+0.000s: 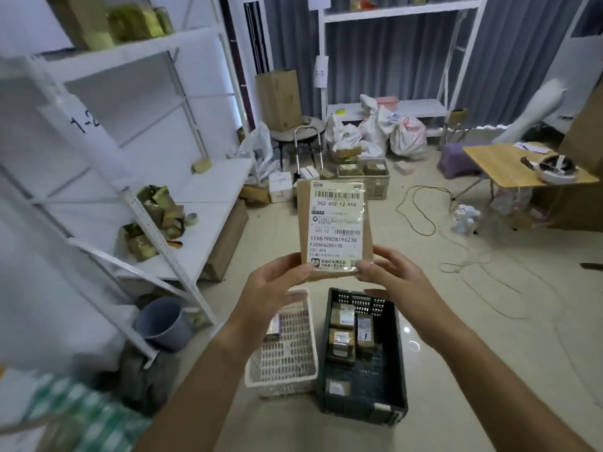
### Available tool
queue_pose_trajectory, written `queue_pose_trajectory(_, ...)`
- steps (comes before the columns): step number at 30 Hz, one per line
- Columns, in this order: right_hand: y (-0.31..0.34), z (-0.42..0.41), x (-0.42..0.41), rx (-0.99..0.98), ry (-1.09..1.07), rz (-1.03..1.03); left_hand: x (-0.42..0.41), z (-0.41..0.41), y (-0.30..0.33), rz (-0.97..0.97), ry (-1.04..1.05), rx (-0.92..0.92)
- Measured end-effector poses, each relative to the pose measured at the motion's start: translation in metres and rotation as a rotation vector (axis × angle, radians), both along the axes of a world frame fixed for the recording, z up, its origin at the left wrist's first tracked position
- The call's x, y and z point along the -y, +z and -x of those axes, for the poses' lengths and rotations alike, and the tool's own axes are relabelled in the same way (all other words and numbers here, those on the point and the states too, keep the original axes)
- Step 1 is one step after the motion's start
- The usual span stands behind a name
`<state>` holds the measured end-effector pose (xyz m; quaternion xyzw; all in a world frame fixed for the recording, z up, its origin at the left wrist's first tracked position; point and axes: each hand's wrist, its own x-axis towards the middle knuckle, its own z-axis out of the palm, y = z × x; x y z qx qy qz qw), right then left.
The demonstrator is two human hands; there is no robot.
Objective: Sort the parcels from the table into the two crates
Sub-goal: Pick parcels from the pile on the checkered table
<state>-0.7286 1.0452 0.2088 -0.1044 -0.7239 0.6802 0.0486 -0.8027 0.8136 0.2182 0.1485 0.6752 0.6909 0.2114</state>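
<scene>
You face grey curtains across back wall. White shelving rack stands left of curtains, marked "1-2"; second white rack stands against curtains, tagged "2-3". Glossy beige tile floor below, reflecting ceiling light. Wooden folding table right of curtains. Tall cardboard box on round stool near curtains' left edge. White sacks heaped at curtains' foot. Loose cable coils before table. Grey bucket sits under left rack.

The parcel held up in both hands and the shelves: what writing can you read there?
Parcel label: "502-602-12-815"
Same label: "602 12"
Same label: "YT8879828196238"
Same label: "FJ2606200130"
Same label: small print and Chinese lines, too blurred to read
Left shelf tag: "1-2"
Back shelf tag: "2-3"
Crate parcels' labels: too small
</scene>
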Motion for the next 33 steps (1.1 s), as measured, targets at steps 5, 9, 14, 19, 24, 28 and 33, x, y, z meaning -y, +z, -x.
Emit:
queue_pose_trajectory(5,-0.016,0.063,0.041,0.069,0.118,0.035,0.048,0.04,-0.02,0.029,0.077,0.016)
queue_pose_trajectory(9,-0.032,0.111,0.07,0.128,0.163,0.03,0.082,0.081,-0.044,0.045,0.072,0.054)
queue_pose_trajectory(14,-0.058,0.171,0.104,0.201,0.174,0.032,0.119,0.143,-0.088,0.002,0.102,0.192)
queue_pose_trajectory(19,-0.104,0.234,0.129,0.253,0.165,0.019,0.144,0.206,-0.147,-0.019,0.046,0.289)
queue_pose_trajectory(24,-0.184,0.272,0.131,0.338,0.146,0.054,0.155,0.241,-0.22,0.039,0.009,0.297)
queue_pose_trajectory(28,-0.267,0.293,0.127,0.372,0.163,0.07,0.156,0.256,-0.289,0.079,0.093,0.253)
queue_pose_trajectory(33,-0.401,0.31,0.115,0.377,0.124,0.129,0.145,0.267,-0.414,0.323,0.252,0.17)
